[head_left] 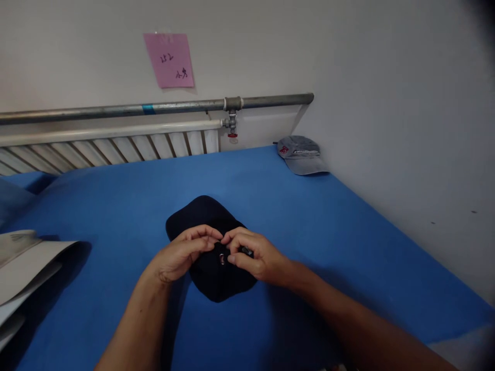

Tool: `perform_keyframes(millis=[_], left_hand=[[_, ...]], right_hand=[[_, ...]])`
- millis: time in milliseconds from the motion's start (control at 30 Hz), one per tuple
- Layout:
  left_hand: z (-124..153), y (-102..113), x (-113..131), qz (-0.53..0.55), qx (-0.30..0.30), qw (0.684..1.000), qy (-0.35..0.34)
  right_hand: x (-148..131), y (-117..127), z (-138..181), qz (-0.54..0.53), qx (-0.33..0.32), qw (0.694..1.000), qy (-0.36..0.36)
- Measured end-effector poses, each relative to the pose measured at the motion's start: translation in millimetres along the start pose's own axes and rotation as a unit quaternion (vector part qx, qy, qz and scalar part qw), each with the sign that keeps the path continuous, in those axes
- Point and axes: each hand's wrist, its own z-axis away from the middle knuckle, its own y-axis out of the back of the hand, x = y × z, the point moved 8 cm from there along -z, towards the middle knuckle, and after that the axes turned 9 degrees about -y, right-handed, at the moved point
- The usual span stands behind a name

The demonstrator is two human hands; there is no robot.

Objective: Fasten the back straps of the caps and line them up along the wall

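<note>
Two bare forearms [135, 319], bare left hand [183, 255], bare right hand [261, 257], uncovered fingers [201, 232], creased left wrist [164, 275]

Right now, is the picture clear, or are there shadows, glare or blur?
Head view: dim light overall, top right corner nearly black; head view: soft shadow on the blue surface below the right arm; head view: the black cap hides most detail, with a small glint on its buckle; head view: no strong blur.
</note>
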Motion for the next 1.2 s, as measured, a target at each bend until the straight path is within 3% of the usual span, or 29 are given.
perform_keyframes(millis=[333, 500, 933, 1200], left_hand=[[-3, 3, -8, 0.054, 0.070, 0.996, 0.032], [-3, 2, -10, 0.063, 0.073, 0.995, 0.033], [-5, -4, -10, 0.055, 0.060, 0.996, 0.024], [-3, -3, -6, 0.025, 0.076, 0.997, 0.016]], right_hand=[[-10, 5, 5, 0.068, 0.080, 0.991, 0.078], [-9, 7, 7, 0.068, 0.104, 0.988, 0.090], [-9, 1, 7, 0.124, 0.095, 0.983, 0.099], [1, 2, 2, 0.112, 0.010, 0.993, 0.023]])
